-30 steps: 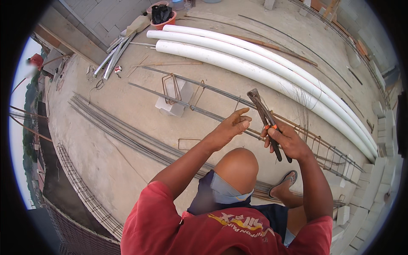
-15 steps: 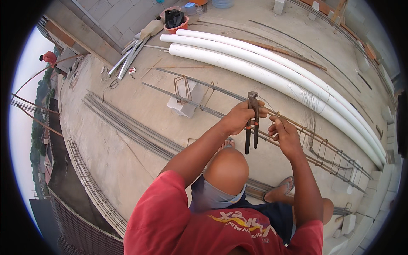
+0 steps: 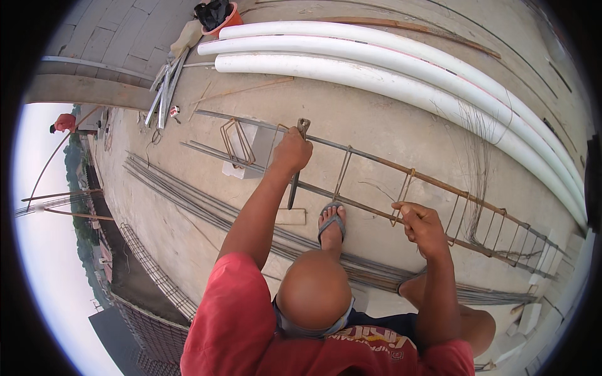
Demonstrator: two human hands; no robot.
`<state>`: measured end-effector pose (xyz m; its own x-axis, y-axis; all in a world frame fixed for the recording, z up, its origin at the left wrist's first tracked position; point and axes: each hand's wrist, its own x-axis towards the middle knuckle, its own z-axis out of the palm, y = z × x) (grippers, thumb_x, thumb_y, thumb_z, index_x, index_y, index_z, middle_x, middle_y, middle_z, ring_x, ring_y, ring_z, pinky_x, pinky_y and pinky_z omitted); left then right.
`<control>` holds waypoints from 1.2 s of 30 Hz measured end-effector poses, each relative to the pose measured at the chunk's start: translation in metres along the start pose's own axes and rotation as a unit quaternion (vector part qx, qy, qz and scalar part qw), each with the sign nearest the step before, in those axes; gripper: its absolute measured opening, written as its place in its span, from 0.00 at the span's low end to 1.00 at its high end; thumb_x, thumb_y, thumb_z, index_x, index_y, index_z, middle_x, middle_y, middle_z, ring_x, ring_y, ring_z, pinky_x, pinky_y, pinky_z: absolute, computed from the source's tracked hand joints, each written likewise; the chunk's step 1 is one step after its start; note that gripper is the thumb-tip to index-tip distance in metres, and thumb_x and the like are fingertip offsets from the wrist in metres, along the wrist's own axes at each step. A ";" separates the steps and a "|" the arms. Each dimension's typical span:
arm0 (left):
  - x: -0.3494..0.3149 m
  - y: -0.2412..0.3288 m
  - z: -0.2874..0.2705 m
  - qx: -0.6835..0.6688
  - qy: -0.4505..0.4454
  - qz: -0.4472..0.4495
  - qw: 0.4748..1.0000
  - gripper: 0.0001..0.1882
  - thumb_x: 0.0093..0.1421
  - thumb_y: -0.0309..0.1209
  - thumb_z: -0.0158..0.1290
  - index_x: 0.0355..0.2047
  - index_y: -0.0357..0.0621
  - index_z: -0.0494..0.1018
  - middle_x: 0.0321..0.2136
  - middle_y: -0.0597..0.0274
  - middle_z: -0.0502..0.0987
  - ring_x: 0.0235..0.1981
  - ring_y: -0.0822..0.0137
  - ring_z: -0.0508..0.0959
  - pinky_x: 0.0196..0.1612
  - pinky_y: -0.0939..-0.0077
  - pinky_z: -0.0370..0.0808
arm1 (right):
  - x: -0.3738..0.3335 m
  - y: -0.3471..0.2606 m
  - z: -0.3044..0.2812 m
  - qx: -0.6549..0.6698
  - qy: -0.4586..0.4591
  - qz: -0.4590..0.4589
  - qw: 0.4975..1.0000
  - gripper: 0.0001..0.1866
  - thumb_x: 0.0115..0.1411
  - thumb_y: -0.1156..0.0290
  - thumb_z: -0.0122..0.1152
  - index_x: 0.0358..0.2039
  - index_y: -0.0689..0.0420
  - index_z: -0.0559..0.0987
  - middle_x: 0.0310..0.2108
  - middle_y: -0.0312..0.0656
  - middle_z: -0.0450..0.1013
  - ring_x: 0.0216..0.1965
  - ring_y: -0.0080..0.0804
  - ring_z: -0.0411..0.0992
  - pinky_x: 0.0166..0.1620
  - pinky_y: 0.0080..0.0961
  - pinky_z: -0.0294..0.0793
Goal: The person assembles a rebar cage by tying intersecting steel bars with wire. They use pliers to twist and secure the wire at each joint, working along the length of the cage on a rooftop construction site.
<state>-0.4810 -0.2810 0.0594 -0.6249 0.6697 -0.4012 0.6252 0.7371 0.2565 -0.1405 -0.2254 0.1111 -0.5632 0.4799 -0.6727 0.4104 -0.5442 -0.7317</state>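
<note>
Left hand (image 3: 292, 150) grips pincers (image 3: 297, 164) at 12 o'clock; right hand (image 3: 424, 227) clasps a rebar stirrup (image 3: 401, 199) at 3 o'clock

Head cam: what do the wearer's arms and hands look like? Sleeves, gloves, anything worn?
Both hands are bare: no gloves on the left hand or the right hand, and no watch, ring or band that I can make out. The forearms are uncovered. Short red sleeves of a T-shirt end above the elbows.
</note>
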 end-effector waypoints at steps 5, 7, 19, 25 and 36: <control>0.000 0.002 0.021 0.064 0.009 -0.003 0.998 0.24 0.58 0.38 0.50 0.49 0.34 0.64 0.50 0.40 0.67 0.49 0.41 0.73 0.51 0.50 0.72 | -0.014 0.055 -0.024 0.127 -0.057 0.050 0.989 0.14 0.63 0.66 0.54 0.43 0.62 0.77 0.20 0.32 0.64 0.19 0.16 0.60 0.20 0.16 0.57; -0.004 0.008 0.018 0.087 0.008 0.009 0.996 0.27 0.58 0.41 0.52 0.51 0.35 0.64 0.50 0.42 0.67 0.50 0.42 0.73 0.51 0.51 0.71 | -0.013 0.102 -0.036 0.180 -0.053 0.042 0.981 0.13 0.60 0.69 0.56 0.41 0.64 0.76 0.22 0.34 0.66 0.18 0.18 0.62 0.19 0.16 0.58; -0.119 0.142 -0.011 0.189 -0.145 0.413 0.879 0.27 0.58 0.48 0.54 0.48 0.36 0.72 0.44 0.45 0.76 0.46 0.48 0.76 0.51 0.59 0.71 | -0.023 0.202 -0.017 0.330 0.097 0.046 0.938 0.12 0.60 0.73 0.52 0.44 0.60 0.73 0.25 0.35 0.66 0.20 0.22 0.63 0.18 0.19 0.58; -0.161 0.105 0.125 0.091 -0.032 0.372 0.923 0.23 0.55 0.47 0.58 0.40 0.39 0.73 0.35 0.51 0.77 0.43 0.54 0.75 0.45 0.58 0.70 | -0.017 0.202 0.008 0.360 0.136 0.012 0.923 0.14 0.61 0.73 0.50 0.48 0.58 0.71 0.25 0.35 0.66 0.19 0.23 0.64 0.17 0.20 0.58; -0.151 0.091 0.155 -0.003 0.103 0.458 0.883 0.11 0.56 0.37 0.57 0.28 0.42 0.72 0.23 0.55 0.73 0.29 0.53 0.74 0.34 0.57 0.69 | 0.005 0.181 0.009 0.401 0.145 -0.053 0.903 0.17 0.61 0.75 0.50 0.51 0.58 0.70 0.26 0.35 0.67 0.20 0.22 0.65 0.17 0.20 0.61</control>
<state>-0.2576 -0.3292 0.0073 0.0683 0.9869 0.1458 0.9104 -0.1215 0.3955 -0.0760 -0.3276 -0.0236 -0.3090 0.6557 -0.6889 -0.3528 -0.7517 -0.5572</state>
